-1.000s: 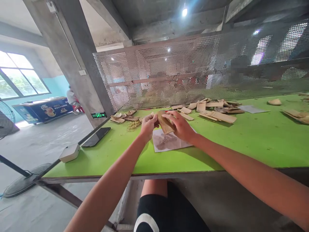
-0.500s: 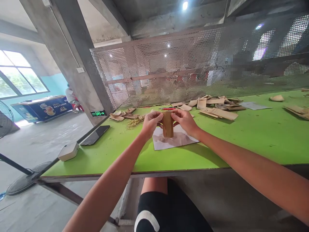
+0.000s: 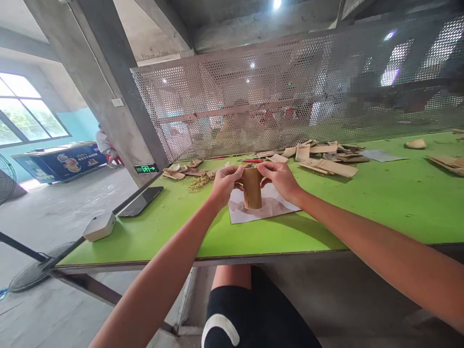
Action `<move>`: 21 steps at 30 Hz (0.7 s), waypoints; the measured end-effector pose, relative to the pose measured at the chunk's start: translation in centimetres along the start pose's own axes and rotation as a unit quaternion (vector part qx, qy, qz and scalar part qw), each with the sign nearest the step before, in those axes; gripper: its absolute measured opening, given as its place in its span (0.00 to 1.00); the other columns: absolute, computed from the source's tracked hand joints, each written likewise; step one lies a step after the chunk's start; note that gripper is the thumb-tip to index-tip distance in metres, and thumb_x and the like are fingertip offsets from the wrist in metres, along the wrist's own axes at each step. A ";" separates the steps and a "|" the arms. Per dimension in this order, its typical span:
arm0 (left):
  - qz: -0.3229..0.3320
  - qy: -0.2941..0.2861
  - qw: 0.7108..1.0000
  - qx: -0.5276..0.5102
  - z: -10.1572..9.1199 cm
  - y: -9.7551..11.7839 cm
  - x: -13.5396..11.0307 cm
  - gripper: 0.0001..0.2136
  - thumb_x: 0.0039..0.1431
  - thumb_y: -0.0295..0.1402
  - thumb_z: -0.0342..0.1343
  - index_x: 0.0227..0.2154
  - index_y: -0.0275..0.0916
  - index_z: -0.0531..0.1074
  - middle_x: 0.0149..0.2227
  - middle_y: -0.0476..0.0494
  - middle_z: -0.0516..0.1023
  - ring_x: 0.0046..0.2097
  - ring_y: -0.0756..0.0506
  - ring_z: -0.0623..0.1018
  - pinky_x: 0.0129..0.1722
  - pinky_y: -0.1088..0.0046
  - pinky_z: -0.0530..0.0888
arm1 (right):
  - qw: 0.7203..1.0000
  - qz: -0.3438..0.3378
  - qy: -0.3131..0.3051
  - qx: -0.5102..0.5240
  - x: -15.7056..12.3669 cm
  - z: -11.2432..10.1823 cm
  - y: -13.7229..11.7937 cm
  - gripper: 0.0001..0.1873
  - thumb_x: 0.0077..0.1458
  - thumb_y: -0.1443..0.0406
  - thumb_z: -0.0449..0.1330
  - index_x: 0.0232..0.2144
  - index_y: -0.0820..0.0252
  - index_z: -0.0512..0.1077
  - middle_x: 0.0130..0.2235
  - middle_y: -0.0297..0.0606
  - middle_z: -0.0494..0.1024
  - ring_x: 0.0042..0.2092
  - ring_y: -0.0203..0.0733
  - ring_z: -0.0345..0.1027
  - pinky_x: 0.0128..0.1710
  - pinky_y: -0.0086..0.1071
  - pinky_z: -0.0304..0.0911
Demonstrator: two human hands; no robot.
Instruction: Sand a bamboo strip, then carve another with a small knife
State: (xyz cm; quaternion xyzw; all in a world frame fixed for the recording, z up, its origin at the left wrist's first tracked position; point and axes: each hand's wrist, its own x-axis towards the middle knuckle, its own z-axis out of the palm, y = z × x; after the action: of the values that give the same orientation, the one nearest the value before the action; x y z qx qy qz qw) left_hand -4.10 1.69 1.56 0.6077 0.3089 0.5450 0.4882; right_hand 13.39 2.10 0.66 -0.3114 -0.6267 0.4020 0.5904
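Note:
A rolled tube of dried brown leaf sheath [image 3: 252, 188] stands upright on a sheet of white paper [image 3: 264, 211]. My left hand [image 3: 225, 184] grips its left side and my right hand [image 3: 278, 178] presses against its right side. The fingers of both hands curl around the tube and hide part of its upper half. The paper lies flat on the green tabletop [image 3: 311, 224], under the tube's lower end. A thin red-handled tool [image 3: 251, 160] lies on the table just beyond my hands.
Piles of flat sheath pieces [image 3: 326, 159] lie at the far right, and curled scraps [image 3: 181, 172] and loose fibres [image 3: 199, 182] at the far left. A phone [image 3: 140, 201] and a white box [image 3: 98, 227] sit near the left edge. A perforated metal screen [image 3: 235, 96] rises behind the table.
The sheath has gone from tilted in my hands to an upright tube standing on the paper. Both hands have moved to its sides, and the view has shifted slightly.

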 end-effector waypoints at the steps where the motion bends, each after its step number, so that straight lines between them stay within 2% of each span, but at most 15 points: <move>1: 0.003 -0.001 1.000 0.001 0.0 0.0 0.0 0.17 0.49 0.45 0.66 0.25 0.33 0.72 0.24 0.46 0.72 0.25 0.52 0.72 0.20 0.78 0.68 | 1.000 0.000 0.000 0.001 0.0 0.0 0.0 0.20 0.45 0.49 0.67 0.26 0.61 0.77 0.26 0.37 0.75 0.28 0.37 0.67 0.23 0.31 0.68; 7: 0.018 0.005 1.000 0.005 -0.1 -0.2 0.2 0.14 0.53 0.40 0.64 0.23 0.33 0.72 0.23 0.48 0.70 0.23 0.54 0.69 0.21 0.79 0.68 | 1.000 -0.008 -0.008 0.004 0.1 -0.1 0.2 0.20 0.46 0.49 0.67 0.28 0.61 0.78 0.27 0.37 0.76 0.29 0.37 0.69 0.24 0.31 0.69; 12: 0.021 0.013 1.000 -0.008 -0.2 -0.1 0.3 0.12 0.50 0.37 0.65 0.24 0.31 0.74 0.24 0.47 0.71 0.24 0.54 0.70 0.22 0.79 0.69 | 1.000 -0.017 0.003 -0.003 0.2 -0.1 0.3 0.21 0.46 0.49 0.67 0.30 0.61 0.78 0.28 0.39 0.77 0.30 0.39 0.69 0.24 0.32 0.69; 17: 0.100 0.021 0.994 0.047 0.0 -0.2 0.2 0.13 0.47 0.39 0.66 0.24 0.31 0.75 0.24 0.46 0.75 0.25 0.51 0.74 0.22 0.76 0.76 | 1.000 -0.012 0.006 0.006 0.4 -0.3 0.3 0.22 0.43 0.47 0.69 0.30 0.60 0.77 0.31 0.38 0.78 0.32 0.40 0.71 0.30 0.35 0.74; 21: 0.148 0.025 0.983 0.102 0.3 -0.1 -0.1 0.12 0.49 0.39 0.64 0.25 0.32 0.77 0.26 0.45 0.78 0.26 0.49 0.78 0.26 0.71 0.81 | 1.000 -0.023 0.002 0.014 0.4 -0.5 0.3 0.22 0.43 0.49 0.70 0.33 0.60 0.78 0.34 0.39 0.80 0.36 0.41 0.73 0.36 0.39 0.75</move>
State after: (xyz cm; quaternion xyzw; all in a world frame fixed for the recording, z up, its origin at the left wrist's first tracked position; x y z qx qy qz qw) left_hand -3.79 1.54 1.45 0.6795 0.2819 0.5917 0.3298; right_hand 13.84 2.64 0.59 -0.2894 -0.6269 0.3961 0.6053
